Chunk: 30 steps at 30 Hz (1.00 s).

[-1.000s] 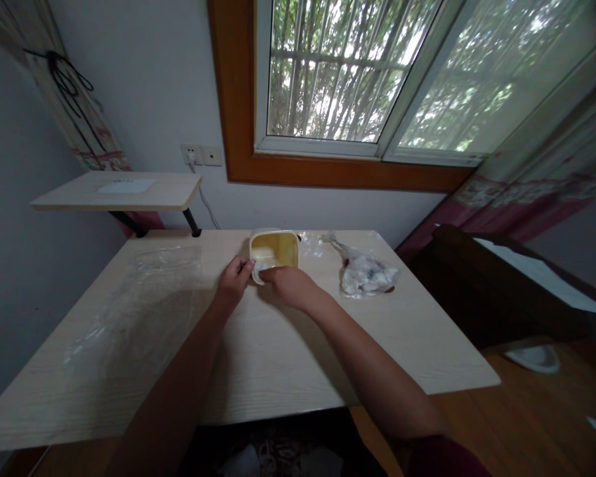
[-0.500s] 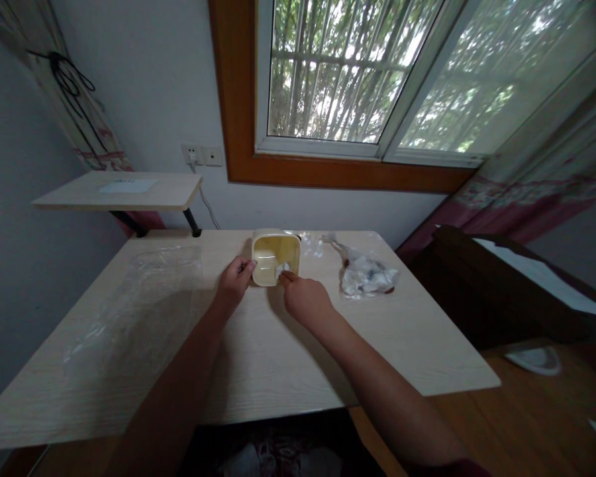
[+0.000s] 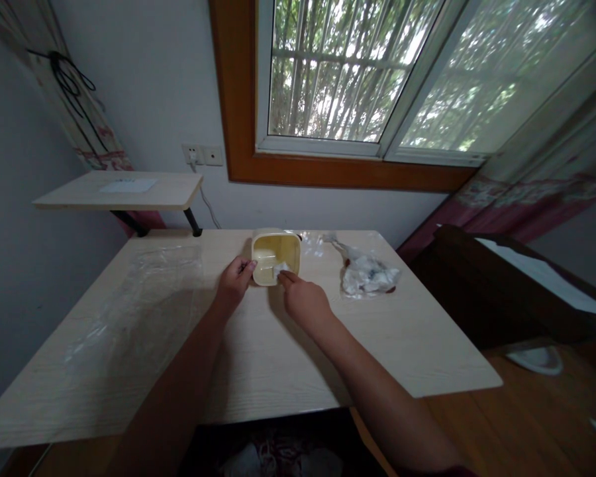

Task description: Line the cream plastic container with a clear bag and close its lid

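The left hand [image 3: 236, 281] pinches the yellow container [image 3: 281, 248], which sits between the 2 hands' fingertips; the right hand's [image 3: 305, 296] fingers pinch a white wad [image 3: 280, 267], perhaps tissue, inside. Marks on paper [image 3: 128, 186] beyond the left fingers are unreadable.

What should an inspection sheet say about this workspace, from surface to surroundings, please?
Surface: wood-grain table, with raised shelf at left.
Things in use: yellow container, opening toward the camera; white piece inside.
Clutter: flat clear plastic at left, bunched plastic bag at right.
Hands: left hand holds the container's side; right hand holds the white piece.
Cables: white cable from the wall socket; black cord on the left curtain.
Surroundings: window, right curtain, dark furniture.
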### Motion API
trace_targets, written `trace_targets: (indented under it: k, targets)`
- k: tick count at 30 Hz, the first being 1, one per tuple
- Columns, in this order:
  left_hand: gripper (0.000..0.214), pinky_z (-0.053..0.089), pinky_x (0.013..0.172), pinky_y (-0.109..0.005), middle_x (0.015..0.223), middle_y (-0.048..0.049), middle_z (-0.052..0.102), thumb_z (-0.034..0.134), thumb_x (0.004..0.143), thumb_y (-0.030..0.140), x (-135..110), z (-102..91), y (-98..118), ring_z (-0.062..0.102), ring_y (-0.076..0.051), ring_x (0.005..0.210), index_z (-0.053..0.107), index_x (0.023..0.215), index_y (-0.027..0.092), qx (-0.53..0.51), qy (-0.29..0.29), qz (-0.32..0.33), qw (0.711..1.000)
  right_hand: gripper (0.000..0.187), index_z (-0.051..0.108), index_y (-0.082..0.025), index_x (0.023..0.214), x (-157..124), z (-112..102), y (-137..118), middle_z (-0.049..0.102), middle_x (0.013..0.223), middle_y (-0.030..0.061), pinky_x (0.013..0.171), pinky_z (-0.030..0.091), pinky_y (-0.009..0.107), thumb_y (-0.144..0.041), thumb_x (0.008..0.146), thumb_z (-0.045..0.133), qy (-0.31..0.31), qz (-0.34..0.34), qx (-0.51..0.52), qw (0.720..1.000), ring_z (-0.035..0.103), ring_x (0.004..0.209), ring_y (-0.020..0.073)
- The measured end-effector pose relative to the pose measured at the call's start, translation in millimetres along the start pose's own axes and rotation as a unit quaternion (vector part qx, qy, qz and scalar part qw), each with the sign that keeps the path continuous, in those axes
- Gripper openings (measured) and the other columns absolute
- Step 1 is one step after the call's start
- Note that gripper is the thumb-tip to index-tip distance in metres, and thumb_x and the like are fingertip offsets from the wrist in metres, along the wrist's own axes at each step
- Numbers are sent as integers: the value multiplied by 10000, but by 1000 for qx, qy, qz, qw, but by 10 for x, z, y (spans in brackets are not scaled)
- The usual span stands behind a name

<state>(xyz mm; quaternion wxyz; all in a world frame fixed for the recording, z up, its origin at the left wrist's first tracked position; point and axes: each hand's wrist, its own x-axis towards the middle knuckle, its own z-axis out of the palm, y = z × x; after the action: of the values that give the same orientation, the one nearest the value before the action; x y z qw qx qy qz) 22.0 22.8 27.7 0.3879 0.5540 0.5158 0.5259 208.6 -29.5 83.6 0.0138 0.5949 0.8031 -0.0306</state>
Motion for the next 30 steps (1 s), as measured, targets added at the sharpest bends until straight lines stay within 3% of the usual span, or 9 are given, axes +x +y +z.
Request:
trace_targets:
  k: [5,14,19,25,30]
  targets:
    - [328,306,488,-222,566,65,425,598,872,532,6,10,-11,392,-106,502,550,816,212,10,-4,-2,1000,523,463,-161,1490,-11,63,-16,400,1610,203,835,608,443,-164,995,293,-1,25,-12,1000,744,1021,286]
    - [334,310,479,-223,553,70,435,588,884,535,2,6,-27,385,-101,480,534,814,213,8,-16,1,1000,608,350,-200,1580,-35,139,-214,324,1663,148,892,600,393,-231,973,366,19,-58,69,996,696,1156,268]
    - [334,316,481,-221,560,62,452,607,867,534,-19,4,8,403,-106,496,551,806,211,3,-2,-5,1000,615,386,-211,1564,-22,152,-117,341,1660,115,890,603,407,-217,949,392,21,-38,62,997,713,1116,269]
    - [315,331,492,-221,561,59,454,611,864,516,-16,2,11,431,-115,519,559,798,212,14,4,3,1000,619,393,-191,1559,-13,160,41,337,1658,141,907,595,410,-180,940,402,9,17,40,999,703,1142,273]
    - [318,343,497,-216,566,60,460,608,868,518,-12,-2,17,439,-115,527,554,798,212,14,3,6,1000,630,372,-181,1572,-26,195,-62,329,1663,133,902,595,392,-207,943,398,19,-13,58,998,703,1141,276]
